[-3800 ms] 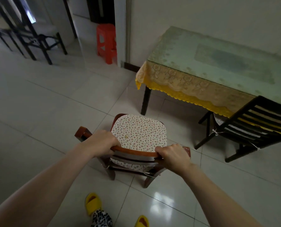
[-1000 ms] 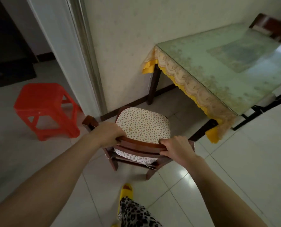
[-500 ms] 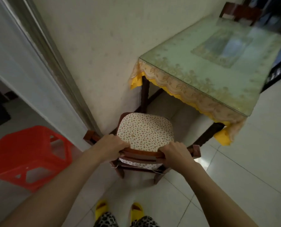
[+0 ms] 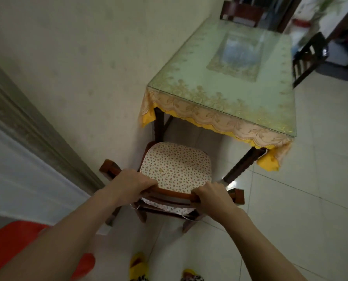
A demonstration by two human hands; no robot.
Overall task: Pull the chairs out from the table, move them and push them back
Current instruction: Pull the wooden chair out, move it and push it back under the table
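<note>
A reddish wooden chair (image 4: 175,196) with a floral seat cushion (image 4: 176,166) stands at the short near end of the table (image 4: 226,90), its seat front just at the table's edge. My left hand (image 4: 131,184) grips the left part of the chair's top back rail. Farther right on the same rail, my right hand (image 4: 210,196) is closed around it. The table has a glass top over a lace cloth with yellow trim and stands against the wall on its left.
A dark slatted chair (image 4: 309,57) stands at the table's right side, another wooden chair (image 4: 240,13) at its far end. A red plastic stool (image 4: 13,242) is at the lower left beside a door frame (image 4: 33,134). Open tiled floor lies to the right.
I have carried the chair from the table's long side round to its short end. In the last second it has moved closer to the table, and the stool has slid to the lower left of the view.
</note>
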